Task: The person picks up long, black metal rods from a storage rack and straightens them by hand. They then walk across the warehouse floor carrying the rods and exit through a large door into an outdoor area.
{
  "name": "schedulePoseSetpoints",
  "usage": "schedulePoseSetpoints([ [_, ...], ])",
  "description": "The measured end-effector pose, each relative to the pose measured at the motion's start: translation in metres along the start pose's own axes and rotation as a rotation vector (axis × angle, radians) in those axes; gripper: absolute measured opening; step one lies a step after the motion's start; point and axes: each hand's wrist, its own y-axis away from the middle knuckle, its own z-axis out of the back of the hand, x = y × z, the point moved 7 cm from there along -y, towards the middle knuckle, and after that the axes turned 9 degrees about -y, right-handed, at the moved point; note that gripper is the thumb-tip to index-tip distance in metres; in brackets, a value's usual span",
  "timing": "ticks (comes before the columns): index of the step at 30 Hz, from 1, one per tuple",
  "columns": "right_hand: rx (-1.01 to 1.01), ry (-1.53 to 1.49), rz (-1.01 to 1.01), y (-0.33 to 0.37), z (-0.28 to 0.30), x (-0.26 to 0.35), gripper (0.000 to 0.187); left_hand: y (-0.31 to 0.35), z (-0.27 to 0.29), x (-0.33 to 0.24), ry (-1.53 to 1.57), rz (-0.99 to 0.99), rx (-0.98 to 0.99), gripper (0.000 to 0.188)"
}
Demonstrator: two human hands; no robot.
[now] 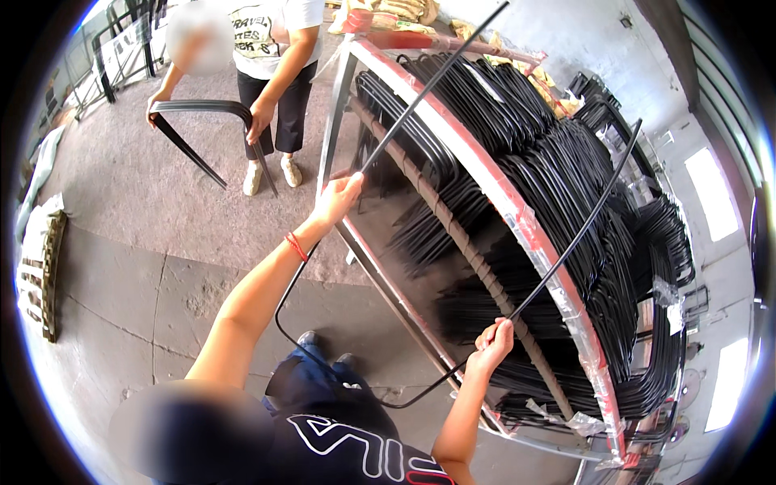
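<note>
Plainly, a bent black tube [372,160], shaped like a wide U, is held up in both hands, with one straight leg gripped on each side. The fingers of the left hand [339,198] are closed around the left leg and those of the right hand [493,343] around the right leg. The two bends and the crosspiece lie below the hands, close to the body and legs, while the free ends are pointed up and away, across the long top rail of the metal rack [517,210]. Whether that rail is touched cannot be told. The left hand is seen near the rack's left corner post, the right hand by its near edge, and many similar tubes [566,174] are stacked inside.

Judging by its thin, even form, the tube should be light but stiff, a little springy at the long ends, and perhaps slippery where its finish is smooth. It is best taken by both legs, between bends and tips, so that twisting is kept down and the finish is not scraped against the rail.
</note>
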Motion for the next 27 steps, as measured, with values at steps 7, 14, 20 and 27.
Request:
schedulePoseSetpoints([
  [7,-0.009,0.013,-0.003,0.0,0.002,-0.002,0.023,-0.01,-0.004,0.003,-0.018,0.017,0.024,0.037],
  [14,-0.039,-0.036,-0.006,-0.006,0.006,-0.004,0.026,-0.022,-0.006,0.016,0.017,-0.049,0.015,0.04],
  [20,-0.028,0.017,0.04,-0.017,0.026,-0.011,0.031,-0.024,-0.019,0.022,-0.005,0.006,0.024,0.042],
  [27,-0.096,0.034,0.052,-0.011,0.029,-0.003,0.032,0.0,-0.025,-0.002,0.1,0.032,0.064,0.041],
])
